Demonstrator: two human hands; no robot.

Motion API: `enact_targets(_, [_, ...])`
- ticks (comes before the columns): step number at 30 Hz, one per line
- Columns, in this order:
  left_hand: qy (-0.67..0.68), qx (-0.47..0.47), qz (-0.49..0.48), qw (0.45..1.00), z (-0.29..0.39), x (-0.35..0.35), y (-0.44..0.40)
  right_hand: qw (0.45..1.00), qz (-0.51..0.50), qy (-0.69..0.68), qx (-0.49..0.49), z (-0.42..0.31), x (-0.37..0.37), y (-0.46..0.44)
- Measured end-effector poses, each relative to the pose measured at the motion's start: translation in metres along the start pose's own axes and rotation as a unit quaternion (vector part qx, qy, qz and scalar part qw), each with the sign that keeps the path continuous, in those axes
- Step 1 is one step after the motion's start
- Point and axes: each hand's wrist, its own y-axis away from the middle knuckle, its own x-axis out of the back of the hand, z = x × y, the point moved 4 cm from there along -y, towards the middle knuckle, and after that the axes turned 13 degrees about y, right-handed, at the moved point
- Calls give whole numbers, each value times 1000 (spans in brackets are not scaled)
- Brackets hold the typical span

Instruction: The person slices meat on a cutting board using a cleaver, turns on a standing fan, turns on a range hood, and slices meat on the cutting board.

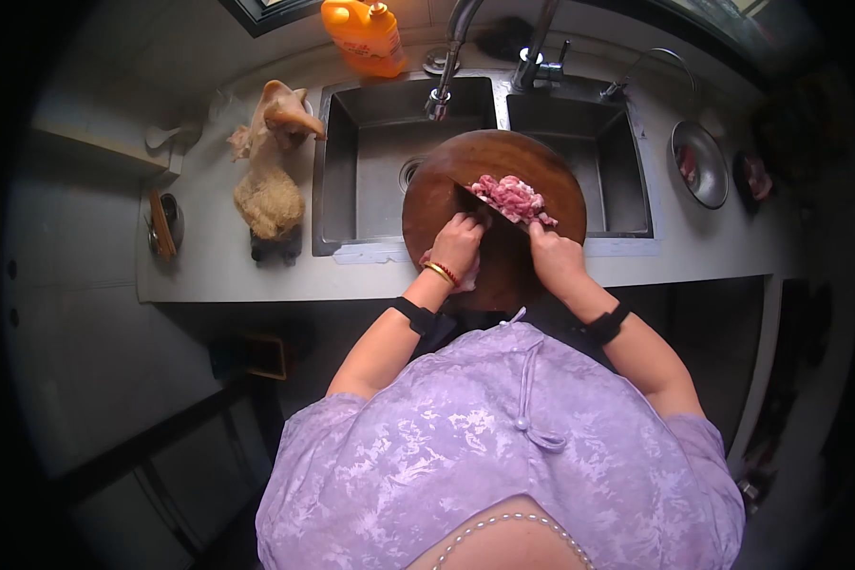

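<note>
A round wooden chopping board [437, 176] lies across the sink. My right hand [556, 258] is closed around the handle of a kitchen knife [505, 218], whose dark blade slants across the board. Against the blade's far side lies a heap of chopped pink meat [508, 196]. My left hand [458, 242] is at the near side of the blade, its fingers curled down on a piece of raw meat [467, 277]. Part of that piece shows below the wrist; the rest is hidden under the hand.
Behind the board is a double sink [370, 152] with a tap [439, 100]. On the left counter are a plush-looking animal figure [274, 180] and a pot holding chopsticks [166, 226]. An orange jug [366, 40] stands behind. A metal bowl [712, 180] with meat is at right.
</note>
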Motion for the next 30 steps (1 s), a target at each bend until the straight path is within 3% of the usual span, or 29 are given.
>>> enact_targets(13, [1, -9, 6, 1000, -5, -2, 3, 999, -47, -13, 19, 16, 16, 37])
enact_targets(15, [-20, 46, -43, 998, -11, -7, 4, 999, -29, -19, 12, 3, 5, 21])
enact_targets(18, [-61, 40, -67, 995, -10, -10, 2, 999, 10, -26, 23, -11, 5, -1])
enact_targets(25, [-33, -11, 15, 999, 4, 6, 3, 999, -31, -42, 14, 26, 12, 29])
enact_targets(30, [-16, 36, -31, 999, -9, -4, 2, 999, -34, -3, 41, 14, 15, 32])
